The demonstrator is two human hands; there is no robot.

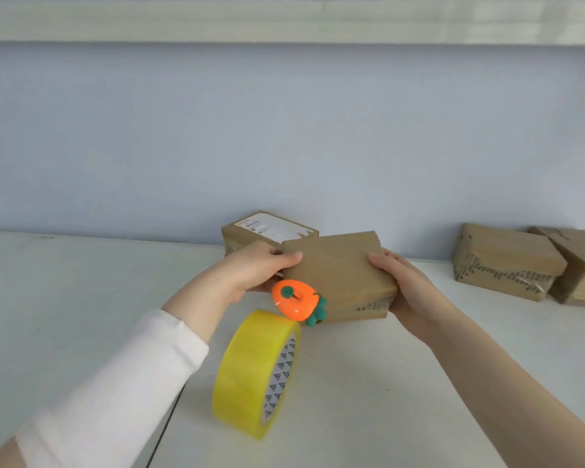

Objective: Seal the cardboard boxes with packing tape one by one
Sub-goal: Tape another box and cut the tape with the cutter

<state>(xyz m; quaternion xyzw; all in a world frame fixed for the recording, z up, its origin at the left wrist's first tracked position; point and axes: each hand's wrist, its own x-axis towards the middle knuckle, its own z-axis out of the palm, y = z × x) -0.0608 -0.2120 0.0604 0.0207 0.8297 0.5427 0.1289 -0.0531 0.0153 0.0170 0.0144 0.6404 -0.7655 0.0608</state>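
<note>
A small brown cardboard box (338, 268) is held between both hands above the white table (81, 282), tilted toward me. My left hand (254, 270) grips its left edge, thumb on top. My right hand (397, 282) grips its right side, fingers underneath. A yellow roll of packing tape (250, 369) stands on edge on the table just below the box. An orange carrot-shaped cutter (293, 300) with a green tip sits on top of the roll, against the box's front corner.
Another box with a white label (267, 228) stands behind by the wall. Two taped boxes (507, 261) lie at the right, the farther one (578, 265) overlapping the edge of view. A seam in the table (164, 430) runs at lower left.
</note>
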